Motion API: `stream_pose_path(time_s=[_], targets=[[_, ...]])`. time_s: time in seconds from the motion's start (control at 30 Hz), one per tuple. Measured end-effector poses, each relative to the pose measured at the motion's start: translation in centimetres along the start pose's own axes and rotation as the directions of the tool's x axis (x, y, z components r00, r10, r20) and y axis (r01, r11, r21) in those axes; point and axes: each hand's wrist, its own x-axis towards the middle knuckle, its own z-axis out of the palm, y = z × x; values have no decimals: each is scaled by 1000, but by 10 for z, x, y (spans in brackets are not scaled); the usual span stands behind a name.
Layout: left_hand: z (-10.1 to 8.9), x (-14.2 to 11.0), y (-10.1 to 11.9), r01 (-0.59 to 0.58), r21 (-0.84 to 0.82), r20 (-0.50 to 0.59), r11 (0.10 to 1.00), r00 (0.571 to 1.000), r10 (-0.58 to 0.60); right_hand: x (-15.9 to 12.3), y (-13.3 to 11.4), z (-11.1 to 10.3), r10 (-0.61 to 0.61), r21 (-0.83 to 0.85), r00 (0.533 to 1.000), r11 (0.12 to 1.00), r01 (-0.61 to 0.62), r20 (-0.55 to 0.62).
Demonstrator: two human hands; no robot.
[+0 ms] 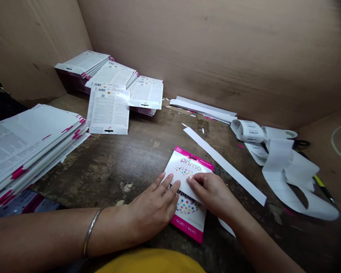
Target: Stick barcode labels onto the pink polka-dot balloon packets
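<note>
Fingers (pixel 170 185) of the left hand (pixel 152 208) are spread flat and open, and the right hand's fingers (pixel 197 182) curl down on a white paper label (pixel 183 191), though whether they're pinching it I can't tell! Tall brown cardboard walls (pixel 216 49) box in the scarred, dark wooden table (pixel 116 167). Over at the left edge sits a big stack of white, pink-marked printed cards (pixel 25 148), with more piles (pixel 110 91) up in the far left corner. On the right, a long curling white ribbon of barcode labels (pixel 278 167) sprawls toward the table's right edge. And right at the near edge, in the middle, is the pink-bordered "prima" balloon card (pixel 189 161), under both hands! A narrow white paper strip (pixel 224 165) lies just beside it, black-handled scissors (pixel 301 143) and a yellow pen (pixel 322 187) sit by the labels, and a thin silver bangle (pixel 90 235) circles the left wrist.
</note>
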Motion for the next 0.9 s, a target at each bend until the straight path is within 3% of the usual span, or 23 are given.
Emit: stream_pose_path(time_s=[0.13,0.2,0.3,0.33,0.4,0.5,0.57,0.63,0.67,0.73,0.8,0.83,0.9], targets=[[-2,1,-4,9,-45,78,999,997,-6,-1,-5,-1,3,-95,1000,995,-6,-25],[-1,2,-5,11,-65,85,998,996,-6,-6,-7,0,-35,-216,991,976,5,-132],[2,3,-4,11,-91,92,996,996,-3,-22,-7,9,-299,-470,897,874,122,-324],[3,3,-4,14,-100,98,995,995,-4,-29,-6,15,-397,-532,857,827,179,-329],[5,4,-3,25,-122,106,992,994,-12,-41,-3,30,-501,-589,819,763,266,-280],[2,7,-10,44,-222,129,974,991,-16,-52,2,49,-514,-606,823,742,287,-240],[-3,9,-20,138,-403,179,905,981,-70,-54,5,57,-503,-598,825,753,274,-256],[-8,12,-33,345,-588,238,731,938,-251,-53,6,59,-501,-583,820,766,271,-277],[-10,14,-38,465,-657,281,593,881,-380,-52,6,59,-499,-577,818,772,269,-287],[-12,18,-48,632,-740,414,231,698,-584,-52,6,59,-496,-563,811,783,264,-309],[-12,26,-55,660,-741,578,-123,534,-617,-52,6,59,-499,-551,800,791,265,-332],[-12,30,-57,653,-718,643,-243,488,-590,-52,6,59,-499,-544,796,796,265,-343],[-13,41,-59,666,-668,716,-332,453,-532,-53,6,60,-487,-523,795,812,260,-362]])
